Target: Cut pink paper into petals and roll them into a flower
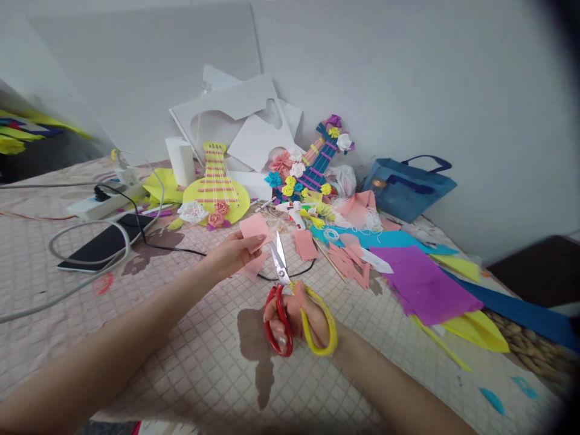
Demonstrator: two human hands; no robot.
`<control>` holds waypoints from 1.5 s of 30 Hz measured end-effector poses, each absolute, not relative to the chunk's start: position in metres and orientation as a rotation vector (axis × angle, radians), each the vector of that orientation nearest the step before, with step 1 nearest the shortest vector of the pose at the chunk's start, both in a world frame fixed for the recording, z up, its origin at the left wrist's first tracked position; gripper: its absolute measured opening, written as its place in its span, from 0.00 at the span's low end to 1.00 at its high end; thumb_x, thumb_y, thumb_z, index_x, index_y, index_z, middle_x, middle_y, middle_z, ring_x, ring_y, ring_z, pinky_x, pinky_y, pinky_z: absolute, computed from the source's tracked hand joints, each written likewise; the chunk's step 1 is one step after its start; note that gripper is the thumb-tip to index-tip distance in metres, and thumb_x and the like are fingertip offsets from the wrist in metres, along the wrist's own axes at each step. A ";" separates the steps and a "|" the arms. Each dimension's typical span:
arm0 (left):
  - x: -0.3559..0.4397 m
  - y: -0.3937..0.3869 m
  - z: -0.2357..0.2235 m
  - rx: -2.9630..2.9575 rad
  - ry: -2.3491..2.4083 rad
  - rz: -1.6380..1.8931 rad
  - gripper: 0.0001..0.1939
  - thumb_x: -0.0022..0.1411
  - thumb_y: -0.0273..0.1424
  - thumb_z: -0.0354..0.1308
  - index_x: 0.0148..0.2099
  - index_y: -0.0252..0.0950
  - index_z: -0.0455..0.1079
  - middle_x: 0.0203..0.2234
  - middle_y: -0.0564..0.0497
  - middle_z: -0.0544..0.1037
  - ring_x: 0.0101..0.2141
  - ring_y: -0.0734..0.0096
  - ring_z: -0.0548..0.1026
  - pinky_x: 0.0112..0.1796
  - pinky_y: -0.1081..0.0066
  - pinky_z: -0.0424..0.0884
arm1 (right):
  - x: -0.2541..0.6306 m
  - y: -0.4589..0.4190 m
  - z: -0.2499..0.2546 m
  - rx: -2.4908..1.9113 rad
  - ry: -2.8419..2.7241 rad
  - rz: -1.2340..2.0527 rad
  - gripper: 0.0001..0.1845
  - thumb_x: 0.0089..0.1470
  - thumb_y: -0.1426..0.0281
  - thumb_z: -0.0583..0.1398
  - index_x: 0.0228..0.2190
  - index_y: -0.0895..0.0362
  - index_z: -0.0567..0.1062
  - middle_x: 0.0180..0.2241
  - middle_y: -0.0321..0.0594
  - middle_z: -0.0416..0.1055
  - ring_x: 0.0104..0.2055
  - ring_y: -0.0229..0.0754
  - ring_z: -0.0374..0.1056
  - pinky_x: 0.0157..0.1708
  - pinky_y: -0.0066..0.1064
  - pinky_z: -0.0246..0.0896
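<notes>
Between thumb and fingers, my left hand [233, 254] pinches a small pink paper piece [254, 231] above the table. My right hand [296, 311] grips scissors [281, 273] with one red and one yellow handle, fingers through the loops. The blades are spread and point up and away from me, just right of the paper's edge. A pink paper square [305, 244] lies on the cloth right of the blade tips. Several pink paper strips [348, 263] are strewn farther right.
A yellow paper guitar [216, 192] and a flower-covered blue guitar [317, 163] stand at the back. A glue gun [296, 214], purple sheets [421, 281] and a blue bag [408, 187] lie to the right. Left are a power strip [104, 202], cables and a black tablet [106, 244].
</notes>
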State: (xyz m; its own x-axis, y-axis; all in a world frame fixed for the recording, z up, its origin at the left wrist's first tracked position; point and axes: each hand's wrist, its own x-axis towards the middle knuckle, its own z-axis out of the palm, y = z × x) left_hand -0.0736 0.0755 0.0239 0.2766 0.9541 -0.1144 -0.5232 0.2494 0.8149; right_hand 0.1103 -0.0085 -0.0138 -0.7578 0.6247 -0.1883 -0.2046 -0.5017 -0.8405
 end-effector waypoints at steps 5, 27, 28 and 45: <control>-0.075 0.076 0.020 0.794 0.676 1.068 0.08 0.48 0.23 0.67 0.33 0.33 0.73 0.29 0.53 0.76 0.29 0.80 0.72 0.31 0.78 0.67 | 0.110 -0.009 -0.012 -0.604 -1.135 2.283 0.44 0.44 0.34 0.42 0.32 0.62 0.71 0.18 0.33 0.59 0.18 0.35 0.58 0.19 0.29 0.58; -0.076 0.076 0.022 0.846 0.643 1.010 0.09 0.49 0.24 0.66 0.36 0.33 0.75 0.32 0.50 0.78 0.30 0.78 0.74 0.31 0.78 0.69 | 0.110 -0.010 -0.010 -0.405 -1.079 2.318 0.45 0.48 0.36 0.38 0.33 0.64 0.71 0.21 0.36 0.59 0.21 0.36 0.59 0.21 0.29 0.57; -0.077 0.077 0.021 0.852 0.642 1.010 0.09 0.49 0.24 0.66 0.36 0.33 0.75 0.32 0.50 0.78 0.30 0.78 0.74 0.31 0.78 0.69 | 0.110 -0.010 -0.010 -0.405 -1.082 2.315 0.45 0.48 0.36 0.38 0.33 0.64 0.71 0.21 0.36 0.59 0.21 0.36 0.59 0.21 0.29 0.57; -0.078 0.078 0.023 0.898 0.607 1.047 0.10 0.45 0.25 0.69 0.33 0.32 0.74 0.29 0.52 0.77 0.29 0.80 0.72 0.31 0.79 0.68 | 0.110 -0.010 -0.011 -0.467 -1.010 2.341 0.38 0.44 0.35 0.43 0.25 0.58 0.65 0.16 0.30 0.57 0.16 0.33 0.57 0.16 0.26 0.57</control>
State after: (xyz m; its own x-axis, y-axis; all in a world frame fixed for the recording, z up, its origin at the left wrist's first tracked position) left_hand -0.0782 0.0777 0.0235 0.3962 0.9180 -0.0146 -0.4683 0.2157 0.8568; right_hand 0.1101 -0.0102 -0.0114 -0.7925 0.6019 -0.0980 -0.3417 -0.5714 -0.7462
